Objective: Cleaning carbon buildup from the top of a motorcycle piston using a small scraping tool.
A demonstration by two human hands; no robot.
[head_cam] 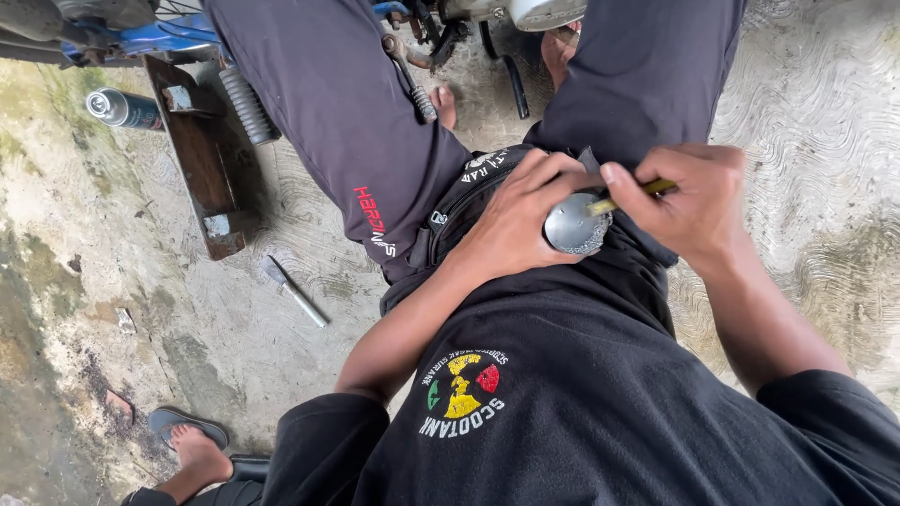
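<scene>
My left hand (520,220) grips a round silver metal part (574,227) held over my lap, between my dark trouser legs. My right hand (689,201) pinches a thin yellowish tool (630,197) whose tip rests on the top of that metal part. Both hands meet just above my black shirt (562,394).
On the concrete floor to the left lie a brown metal bracket (202,155), a spray can (120,109), a black ribbed rubber sleeve (247,103) and a small knife-like tool (293,290). Motorcycle parts (441,28) stand at the top. Another person's sandalled foot (192,440) is at bottom left.
</scene>
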